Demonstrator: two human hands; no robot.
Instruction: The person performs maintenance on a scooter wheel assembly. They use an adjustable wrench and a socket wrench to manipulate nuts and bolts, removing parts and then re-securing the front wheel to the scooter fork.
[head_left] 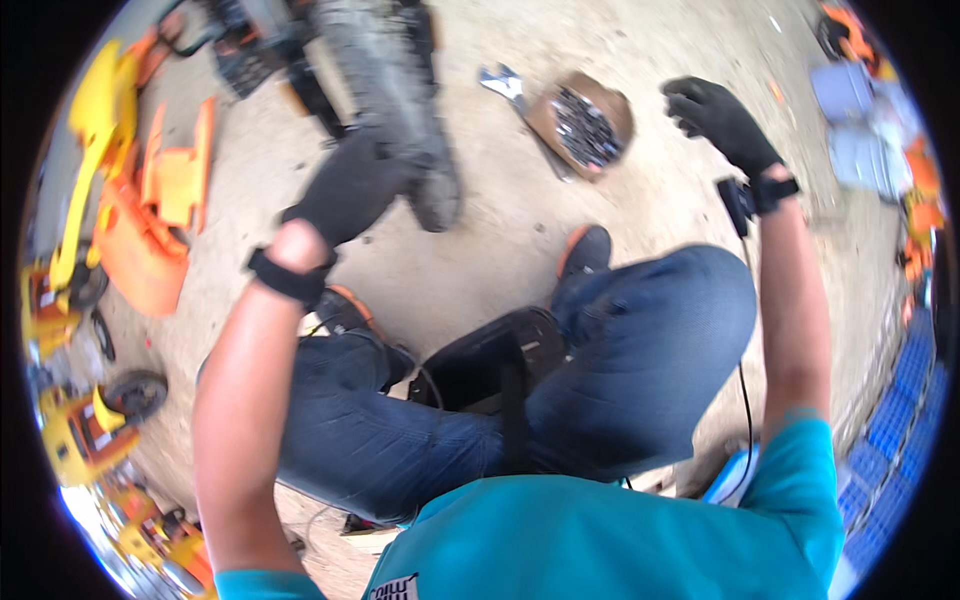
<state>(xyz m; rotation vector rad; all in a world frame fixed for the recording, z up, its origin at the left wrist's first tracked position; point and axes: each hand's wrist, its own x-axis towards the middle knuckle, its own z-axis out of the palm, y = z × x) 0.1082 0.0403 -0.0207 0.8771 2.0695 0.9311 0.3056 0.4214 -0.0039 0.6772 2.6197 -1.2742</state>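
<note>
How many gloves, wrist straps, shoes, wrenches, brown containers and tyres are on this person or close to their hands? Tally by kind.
Black gloves: 2
Black wrist straps: 2
Shoes: 2
Wrench: 1
Brown container of small metal parts: 1
Dusty tyre: 1
Total: 9

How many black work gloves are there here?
2: one on the left hand, at the tire; the other on the right hand, right of the cardboard box of small metal parts. Blurred picture edges could hide more.
</note>
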